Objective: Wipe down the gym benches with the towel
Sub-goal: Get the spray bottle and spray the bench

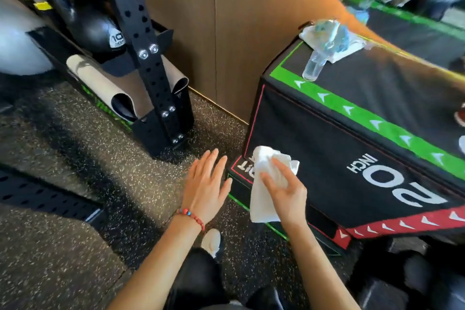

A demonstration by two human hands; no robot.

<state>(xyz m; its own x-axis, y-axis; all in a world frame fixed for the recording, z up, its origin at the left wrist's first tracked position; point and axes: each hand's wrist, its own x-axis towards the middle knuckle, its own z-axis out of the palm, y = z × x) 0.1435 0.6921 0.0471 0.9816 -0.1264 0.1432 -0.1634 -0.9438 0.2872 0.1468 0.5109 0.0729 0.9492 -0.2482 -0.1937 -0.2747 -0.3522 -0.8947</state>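
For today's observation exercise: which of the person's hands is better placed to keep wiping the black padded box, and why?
The right hand. It already grips the white towel and presses it against the side of the black padded box. The left hand is open and empty, hovering over the floor beside the box.

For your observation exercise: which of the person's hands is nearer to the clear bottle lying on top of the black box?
Right. The right hand presses the white towel against the box's side, below the bottle. The left hand hovers open over the floor, further left of the box.
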